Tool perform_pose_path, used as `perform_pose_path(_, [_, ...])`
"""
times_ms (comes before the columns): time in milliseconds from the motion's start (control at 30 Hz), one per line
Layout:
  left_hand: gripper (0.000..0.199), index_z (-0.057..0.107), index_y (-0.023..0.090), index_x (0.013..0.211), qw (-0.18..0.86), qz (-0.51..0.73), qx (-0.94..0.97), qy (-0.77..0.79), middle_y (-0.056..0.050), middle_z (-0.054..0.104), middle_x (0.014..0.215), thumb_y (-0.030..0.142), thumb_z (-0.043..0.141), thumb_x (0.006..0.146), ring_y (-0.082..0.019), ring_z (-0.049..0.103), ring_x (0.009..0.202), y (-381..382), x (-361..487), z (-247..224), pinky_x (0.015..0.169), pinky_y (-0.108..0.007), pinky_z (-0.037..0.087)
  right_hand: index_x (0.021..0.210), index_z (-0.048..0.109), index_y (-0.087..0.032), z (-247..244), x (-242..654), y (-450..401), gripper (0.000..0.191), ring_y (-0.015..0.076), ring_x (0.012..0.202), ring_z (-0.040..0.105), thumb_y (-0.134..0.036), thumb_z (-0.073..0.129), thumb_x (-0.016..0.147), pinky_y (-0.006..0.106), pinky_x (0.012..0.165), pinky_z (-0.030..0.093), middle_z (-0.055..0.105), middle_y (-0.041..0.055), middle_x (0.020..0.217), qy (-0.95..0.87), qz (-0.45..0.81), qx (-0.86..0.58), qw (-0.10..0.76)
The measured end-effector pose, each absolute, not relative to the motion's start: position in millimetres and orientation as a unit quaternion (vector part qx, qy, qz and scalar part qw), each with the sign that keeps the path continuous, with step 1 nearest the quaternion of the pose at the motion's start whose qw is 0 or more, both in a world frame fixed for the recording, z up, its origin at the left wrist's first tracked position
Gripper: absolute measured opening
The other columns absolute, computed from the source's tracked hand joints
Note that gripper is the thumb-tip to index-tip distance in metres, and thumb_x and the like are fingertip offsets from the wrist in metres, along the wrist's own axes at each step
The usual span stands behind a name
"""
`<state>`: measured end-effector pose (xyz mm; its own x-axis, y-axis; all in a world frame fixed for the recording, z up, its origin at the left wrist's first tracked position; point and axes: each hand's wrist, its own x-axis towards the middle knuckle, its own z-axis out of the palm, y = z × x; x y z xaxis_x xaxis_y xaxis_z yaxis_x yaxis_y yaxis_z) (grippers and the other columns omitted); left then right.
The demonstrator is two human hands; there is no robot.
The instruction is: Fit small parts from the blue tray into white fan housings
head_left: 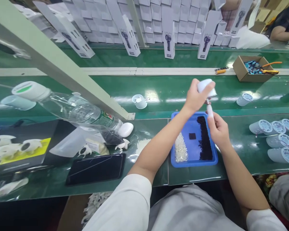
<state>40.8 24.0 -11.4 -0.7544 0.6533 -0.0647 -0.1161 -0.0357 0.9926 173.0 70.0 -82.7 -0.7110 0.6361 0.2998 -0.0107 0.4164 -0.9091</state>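
My left hand [195,96] is wrapped round a pale blue-white cup-shaped part [206,88], raised above the far edge of a blue tray. Just below it, my right hand [218,128] grips a slim white tool [209,110], whose upper end meets the underside of the part. Beneath my hands the blue tray [194,162] holds a heap of small white pieces [181,149] on the left, a strip of small black pieces [204,139] on the right and a dark square [192,136] between them.
Several pale cylindrical parts [283,155] stand at the right. A cardboard box [240,72] with tools sits at the back right. On the left are a large plastic bottle [74,107], a black tablet-like slab [96,168] and a slanting metal post [62,61]. Another person's arm [280,33] shows top right.
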Motion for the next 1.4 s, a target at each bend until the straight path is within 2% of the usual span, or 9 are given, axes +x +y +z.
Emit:
perform_pose_path(167, [0.047, 0.041, 0.026, 0.11, 0.157, 0.555, 0.267, 0.772, -0.004, 0.058, 0.102, 0.037, 0.073, 0.077, -0.021, 0.065, 0.098, 10, -8, -30, 0.081, -0.032, 0.053, 0.099, 0.054, -0.024, -88, 168, 62, 0.019, 0.0097, 0.042, 0.034, -0.038, 0.06, 0.087, 0.026, 0.047, 0.03, 0.036, -0.0115, 0.048, -0.785, 0.513, -0.201, 0.285])
perform_pose_path(367, [0.042, 0.058, 0.02, 0.11, 0.138, 0.274, 0.366, 0.878, -0.014, 0.055, 0.123, 0.038, 0.072, 0.074, -0.036, 0.047, 0.127, 1, -26, -48, 0.103, -0.044, 0.042, 0.078, 0.054, -0.023, -85, 167, 54, 0.018, 0.0106, 0.055, 0.047, -0.032, 0.069, 0.077, 0.026, 0.054, 0.041, 0.054, -0.005, 0.065, -0.796, 0.494, -0.161, 0.309])
perform_pose_path(667, [0.037, 0.061, 0.023, 0.116, 0.105, 0.287, 0.294, 0.906, -0.013, 0.059, 0.129, 0.042, 0.056, 0.085, -0.033, 0.048, 0.128, -23, -47, -23, 0.111, -0.05, 0.034, 0.092, 0.058, -0.024, -95, 164, 53, 0.02, 0.0156, 0.067, 0.063, -0.042, 0.063, 0.085, 0.034, 0.065, 0.056, 0.063, 0.0008, 0.081, -0.767, 0.583, -0.11, 0.244])
perform_pose_path(800, [0.054, 0.058, 0.023, 0.125, 0.103, 0.223, 0.145, 0.958, -0.018, 0.037, 0.153, 0.046, 0.065, 0.076, -0.042, 0.027, 0.144, -49, -71, -26, 0.114, -0.062, 0.025, 0.092, 0.058, -0.024, -93, 165, 53, 0.024, 0.0161, 0.068, 0.065, -0.046, 0.063, 0.085, 0.034, 0.068, 0.058, 0.064, 0.0009, 0.08, -0.769, 0.585, -0.11, 0.234])
perform_pose_path(900, [0.064, 0.057, 0.022, 0.128, 0.136, 0.195, 0.069, 0.969, -0.019, 0.028, 0.159, 0.047, 0.069, 0.071, -0.047, 0.022, 0.145, -64, -86, -33, 0.108, -0.069, 0.029, 0.092, 0.059, -0.024, -93, 165, 53, 0.026, 0.0156, 0.07, 0.065, -0.048, 0.064, 0.085, 0.034, 0.069, 0.058, 0.065, 0.001, 0.082, -0.769, 0.588, -0.109, 0.225])
perform_pose_path(1000, [0.054, 0.063, 0.017, 0.117, 0.178, 0.171, 0.077, 0.966, -0.023, 0.046, 0.148, 0.044, 0.069, 0.071, -0.046, 0.041, 0.137, -70, -96, -40, 0.104, -0.059, 0.042, 0.092, 0.059, -0.024, -96, 164, 54, 0.027, 0.0153, 0.068, 0.065, -0.049, 0.064, 0.084, 0.033, 0.067, 0.058, 0.065, 0.0008, 0.083, -0.765, 0.591, -0.114, 0.229])
perform_pose_path(1100, [0.027, 0.068, 0.016, 0.087, 0.21, 0.159, 0.145, 0.954, -0.019, 0.067, 0.123, 0.038, 0.069, 0.071, -0.037, 0.06, 0.12, -66, -98, -44, 0.1, -0.042, 0.048, 0.091, 0.06, -0.024, -97, 164, 55, 0.027, 0.0155, 0.066, 0.065, -0.049, 0.065, 0.084, 0.033, 0.065, 0.057, 0.065, 0.0008, 0.082, -0.764, 0.583, -0.126, 0.246])
perform_pose_path(1200, [0.019, 0.062, 0.019, 0.067, 0.205, 0.165, 0.191, 0.946, -0.015, 0.072, 0.111, 0.031, 0.076, 0.062, -0.034, 0.063, 0.116, -58, -93, -45, 0.098, -0.037, 0.048, 0.09, 0.06, -0.024, -96, 164, 55, 0.024, 0.0152, 0.065, 0.064, -0.046, 0.065, 0.084, 0.033, 0.064, 0.056, 0.065, 0.0009, 0.082, -0.768, 0.563, -0.138, 0.273])
perform_pose_path(1400, [0.026, 0.051, 0.022, 0.057, 0.21, 0.222, 0.219, 0.927, -0.008, 0.071, 0.089, 0.021, 0.077, 0.057, -0.032, 0.068, 0.102, -51, -83, -44, 0.093, -0.039, 0.051, 0.082, 0.058, -0.022, -89, 164, 56, 0.018, 0.0118, 0.058, 0.056, -0.04, 0.064, 0.084, 0.028, 0.057, 0.047, 0.057, -0.0025, 0.072, -0.771, 0.514, -0.171, 0.335])
